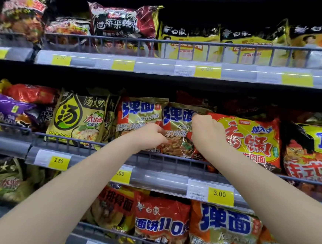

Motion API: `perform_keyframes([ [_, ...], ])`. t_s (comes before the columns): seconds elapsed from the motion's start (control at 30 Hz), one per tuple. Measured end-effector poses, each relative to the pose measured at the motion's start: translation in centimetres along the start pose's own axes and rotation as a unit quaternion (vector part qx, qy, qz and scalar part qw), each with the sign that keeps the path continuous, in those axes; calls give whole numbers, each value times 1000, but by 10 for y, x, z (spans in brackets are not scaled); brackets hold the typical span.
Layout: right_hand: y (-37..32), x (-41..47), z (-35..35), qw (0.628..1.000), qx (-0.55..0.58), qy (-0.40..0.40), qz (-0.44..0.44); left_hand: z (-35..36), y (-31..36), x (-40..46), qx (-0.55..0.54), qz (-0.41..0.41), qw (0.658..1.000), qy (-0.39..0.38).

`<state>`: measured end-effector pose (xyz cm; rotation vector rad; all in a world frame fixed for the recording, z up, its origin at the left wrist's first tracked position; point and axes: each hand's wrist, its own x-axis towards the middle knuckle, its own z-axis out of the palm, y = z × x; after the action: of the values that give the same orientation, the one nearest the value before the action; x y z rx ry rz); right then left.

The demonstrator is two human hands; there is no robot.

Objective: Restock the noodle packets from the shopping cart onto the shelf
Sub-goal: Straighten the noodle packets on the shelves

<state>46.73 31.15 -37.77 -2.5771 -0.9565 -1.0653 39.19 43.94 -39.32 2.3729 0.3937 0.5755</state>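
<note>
A gold and red noodle packet (176, 130) with blue lettering stands upright on the middle shelf (172, 159), behind the wire rail. My left hand (151, 135) grips its lower left edge. My right hand (206, 131) pinches its right side near the top. A matching packet (137, 114) stands just to its left, partly behind my left hand. The shopping cart is out of view.
An orange-red packet (251, 140) presses against the right of the held one, and a green-gold packet (79, 119) stands further left. Packed shelves run above (179, 68) and below (167, 222). Yellow price tags (221, 194) line the shelf fronts.
</note>
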Motion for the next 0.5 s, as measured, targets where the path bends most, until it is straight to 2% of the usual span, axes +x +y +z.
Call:
perform_keyframes([
  [0.27, -10, 16, 19, 999, -26, -36, 16, 6, -3, 7, 26, 5, 999, 29],
  [0.5, -9, 31, 16, 990, 5, -109, 92, 6, -4, 12, 62, -10, 997, 38],
])
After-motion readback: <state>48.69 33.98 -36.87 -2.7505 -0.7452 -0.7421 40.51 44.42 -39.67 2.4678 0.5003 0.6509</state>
